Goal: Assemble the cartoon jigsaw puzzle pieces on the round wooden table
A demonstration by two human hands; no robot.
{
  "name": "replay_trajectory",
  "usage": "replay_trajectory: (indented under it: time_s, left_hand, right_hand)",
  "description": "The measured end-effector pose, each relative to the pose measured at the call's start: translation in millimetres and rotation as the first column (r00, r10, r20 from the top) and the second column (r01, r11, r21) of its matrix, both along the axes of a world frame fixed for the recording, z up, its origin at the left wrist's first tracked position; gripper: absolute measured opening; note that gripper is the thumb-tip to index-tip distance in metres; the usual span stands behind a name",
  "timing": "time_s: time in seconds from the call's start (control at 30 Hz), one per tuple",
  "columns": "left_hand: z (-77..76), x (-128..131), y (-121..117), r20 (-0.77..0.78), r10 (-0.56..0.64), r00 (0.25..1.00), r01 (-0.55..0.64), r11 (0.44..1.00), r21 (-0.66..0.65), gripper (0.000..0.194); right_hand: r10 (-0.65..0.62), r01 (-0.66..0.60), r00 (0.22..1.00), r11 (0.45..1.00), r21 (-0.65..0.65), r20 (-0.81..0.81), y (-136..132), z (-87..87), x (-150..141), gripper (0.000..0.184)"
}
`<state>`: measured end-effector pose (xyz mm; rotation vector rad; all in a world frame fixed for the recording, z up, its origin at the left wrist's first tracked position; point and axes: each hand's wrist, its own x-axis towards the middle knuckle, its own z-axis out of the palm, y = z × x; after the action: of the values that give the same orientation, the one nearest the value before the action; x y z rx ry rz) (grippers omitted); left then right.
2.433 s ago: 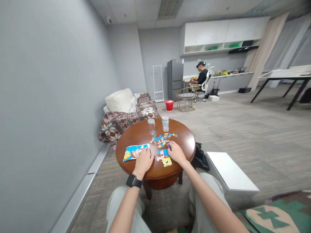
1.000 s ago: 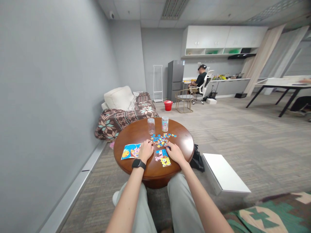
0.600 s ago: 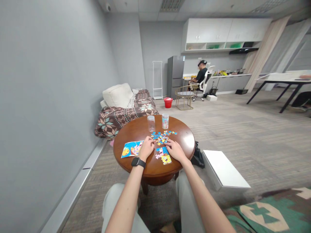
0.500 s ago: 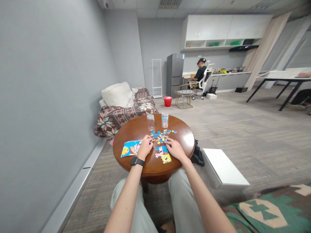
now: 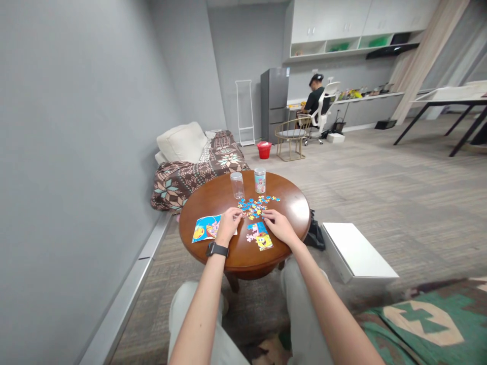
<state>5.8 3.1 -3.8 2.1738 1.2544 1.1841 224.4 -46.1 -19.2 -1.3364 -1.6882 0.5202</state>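
I sit at a round wooden table (image 5: 289, 213). Loose jigsaw pieces (image 5: 255, 205) lie in a blue and yellow heap at its middle. A partly joined puzzle section (image 5: 261, 237) lies nearer to me. My left hand (image 5: 228, 226), with a black watch on the wrist, reaches to the near edge of the heap with its fingers curled in a pinch; what they hold is too small to make out. My right hand (image 5: 279, 226) rests on the table beside the joined section, fingers bent toward the heap. A picture card (image 5: 203, 229) lies left of my left hand.
A clear jar (image 5: 237, 185) and a printed tin (image 5: 259, 180) stand at the table's far side. A low white box (image 5: 357, 252) sits on the floor to the right. A sofa with a patterned blanket (image 5: 194, 172) lines the left wall. Another person sits at a far counter (image 5: 315, 101).
My left hand has slid forward from the table's near part to the edge of the loose pieces and curled its fingers. My right hand has shifted slightly forward. The view has tilted a little.
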Motion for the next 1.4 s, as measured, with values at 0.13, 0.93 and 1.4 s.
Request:
replay_trajectory:
  time_s: [0.13, 0.93, 1.4]
  left_hand:
    - [3.2, -0.3, -1.9, -0.032, 0.007, 0.999, -0.007, 1.0, 0.006, 0.011]
    - [4.1, 5.2, -8.2, -0.019, 0.032, 0.999, -0.032, 0.999, -0.023, 0.007]
    - [2.3, 3.7, -5.4, -0.01, 0.022, 1.0, -0.022, 1.0, -0.016, 0.01]
  right_hand:
    - [-0.016, 0.017, 0.999, 0.999, 0.034, -0.028, 0.7, -1.2, 1.4, 0.028]
    - [-0.125, 0.093, 0.878, 0.991, -0.091, -0.461, 0.1, 0.2, 8.9, 0.024]
    - [-0.144, 0.098, 0.872, 0.988, -0.122, -0.468, -3.1, 5.9, 6.8, 0.037]
